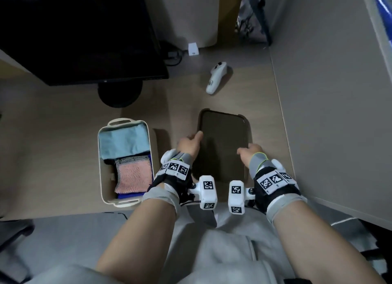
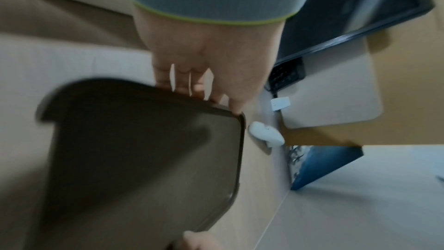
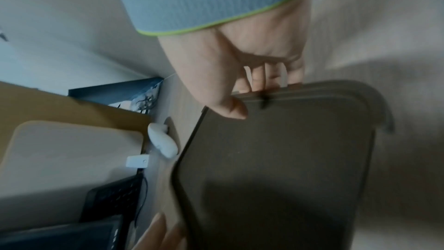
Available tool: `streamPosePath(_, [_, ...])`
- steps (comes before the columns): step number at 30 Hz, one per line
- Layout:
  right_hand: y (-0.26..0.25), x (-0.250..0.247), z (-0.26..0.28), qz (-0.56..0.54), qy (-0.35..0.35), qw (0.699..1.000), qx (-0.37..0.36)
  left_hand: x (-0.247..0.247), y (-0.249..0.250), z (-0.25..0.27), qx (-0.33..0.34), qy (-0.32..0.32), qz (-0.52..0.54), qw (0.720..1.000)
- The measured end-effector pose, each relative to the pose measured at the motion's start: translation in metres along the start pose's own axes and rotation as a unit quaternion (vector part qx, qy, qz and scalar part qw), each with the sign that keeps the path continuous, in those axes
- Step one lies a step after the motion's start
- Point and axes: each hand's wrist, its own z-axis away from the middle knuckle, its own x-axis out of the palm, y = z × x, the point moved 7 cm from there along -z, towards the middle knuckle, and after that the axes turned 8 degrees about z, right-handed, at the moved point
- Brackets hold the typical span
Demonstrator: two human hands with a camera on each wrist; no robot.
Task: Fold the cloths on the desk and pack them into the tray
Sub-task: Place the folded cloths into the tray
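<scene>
A cream tray [image 1: 151, 143] stands on the desk at the left. Inside it lie a folded light blue cloth [image 1: 123, 140] at the far end and a folded pink cloth [image 1: 132, 176] on a blue one nearer me. To its right I hold a flat dark brown lid [image 1: 222, 147] by its long sides. My left hand [image 1: 196, 138] grips the left edge, thumb on top. My right hand [image 1: 246, 151] grips the right edge. The left wrist view shows the left hand [image 2: 209, 98] on the lid [image 2: 144, 149]. The right wrist view shows the right hand [image 3: 252, 90] on the lid [image 3: 276, 159].
A black monitor [image 1: 80, 33] on a round foot stands at the back left. A white controller [image 1: 217, 77] lies behind the lid, a small white box [image 1: 193, 48] and cables farther back. A grey partition [image 1: 328, 92] bounds the desk on the right.
</scene>
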Motion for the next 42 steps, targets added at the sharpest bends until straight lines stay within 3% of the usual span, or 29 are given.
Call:
streamPosePath(3, [-0.027, 0.019, 0.013, -0.01, -0.014, 1.0, -0.018, -0.064, 0.038, 0.01, 0.113, 0.104, -0.012, 0.988])
streamPosePath(6, [-0.067, 0.054, 0.049, -0.019, -0.068, 0.996, -0.056, -0.134, 0.055, 0.025, 0.148, 0.178, 0.021, 0.973])
streamPosePath(10, [-0.118, 0.105, 0.098, 0.046, -0.069, 0.988, -0.127, -0.222, 0.041, 0.036, 0.131, 0.246, 0.039, 0.96])
streamPosePath(12, [-0.136, 0.136, 0.117, 0.093, -0.063, 0.983, -0.146, -0.265, 0.015, 0.031, 0.09, 0.268, 0.066, 0.957])
streamPosePath(17, [-0.148, 0.209, 0.138, 0.169, -0.039, 0.975, -0.141, -0.324, -0.053, -0.012, 0.033, 0.229, 0.105, 0.967])
streamPosePath(20, [-0.143, 0.214, 0.143, 0.187, 0.005, 0.976, -0.115, -0.324, -0.077, -0.036, 0.012, 0.178, 0.079, 0.981])
streamPosePath(32, [-0.137, 0.202, 0.153, 0.109, 0.1, 0.985, -0.093, -0.325, -0.081, -0.063, 0.023, 0.097, 0.046, 0.994])
streamPosePath(39, [-0.124, 0.203, 0.15, 0.095, 0.046, 0.99, -0.094, -0.319, -0.08, -0.047, 0.026, 0.108, -0.05, 0.993])
streamPosePath(42, [-0.12, 0.203, 0.147, 0.087, 0.05, 0.989, -0.107, -0.319, -0.085, -0.042, 0.017, 0.114, -0.04, 0.992])
